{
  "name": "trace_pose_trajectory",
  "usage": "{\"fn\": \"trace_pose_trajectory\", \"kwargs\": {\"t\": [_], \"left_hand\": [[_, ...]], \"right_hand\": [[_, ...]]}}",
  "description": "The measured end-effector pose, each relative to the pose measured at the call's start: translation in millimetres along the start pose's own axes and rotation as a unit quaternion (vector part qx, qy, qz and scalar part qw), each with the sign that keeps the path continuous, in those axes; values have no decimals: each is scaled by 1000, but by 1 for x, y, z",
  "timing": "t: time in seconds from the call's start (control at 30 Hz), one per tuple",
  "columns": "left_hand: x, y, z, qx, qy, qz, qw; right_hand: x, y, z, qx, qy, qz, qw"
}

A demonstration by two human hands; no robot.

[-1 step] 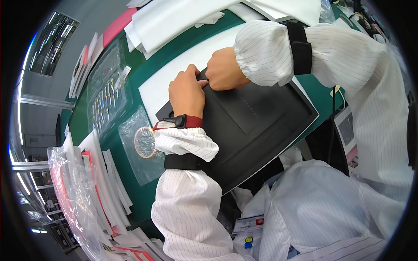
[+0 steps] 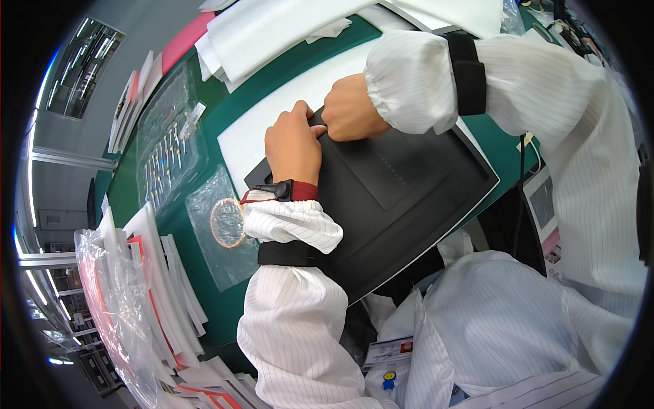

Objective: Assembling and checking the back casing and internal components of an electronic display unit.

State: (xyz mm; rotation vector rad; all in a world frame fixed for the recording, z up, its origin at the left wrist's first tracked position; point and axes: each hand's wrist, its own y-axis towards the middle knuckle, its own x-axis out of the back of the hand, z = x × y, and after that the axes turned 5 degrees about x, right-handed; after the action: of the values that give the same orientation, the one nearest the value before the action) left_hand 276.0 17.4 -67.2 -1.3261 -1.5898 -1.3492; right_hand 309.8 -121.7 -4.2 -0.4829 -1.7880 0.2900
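A black flat panel point(image 2: 381, 211) with a raised rectangular area lies on a white foam sheet point(image 2: 246, 129). Both my hands meet at its far edge. My left hand point(image 2: 294, 146) rests on the panel's far left part, its fingers bent and its thumb close to my other hand; a red wrist strap circles that wrist. Curled into a fist, my right hand point(image 2: 354, 109) presses at the same edge, knuckles up. Whatever the fingertips of either hand pinch there is hidden.
A clear tray point(image 2: 163, 160) of small parts and a clear bag point(image 2: 225, 232) with an orange ring-shaped coil lie to the left. Wrapped white sheets point(image 2: 129, 307) stand at the near left. White foam sheets point(image 2: 272, 34) are piled at the back of the green table point(image 2: 225, 307).
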Motion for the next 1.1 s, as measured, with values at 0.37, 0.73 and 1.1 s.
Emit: {"fn": "trace_pose_trajectory", "kwargs": {"t": [0.37, 0.73, 1.1], "left_hand": [[0, 0, -5, 42, 7, 21, 999], [-1, 0, -2, 38, -9, 21, 999], [1, -4, -10, 53, 22, 37, 998]], "right_hand": [[-16, 11, -36, 106, 198, -59, 973], [-28, -21, 3, -136, 245, -202, 938], [-20, -14, -3, -121, 258, -166, 944]]}}
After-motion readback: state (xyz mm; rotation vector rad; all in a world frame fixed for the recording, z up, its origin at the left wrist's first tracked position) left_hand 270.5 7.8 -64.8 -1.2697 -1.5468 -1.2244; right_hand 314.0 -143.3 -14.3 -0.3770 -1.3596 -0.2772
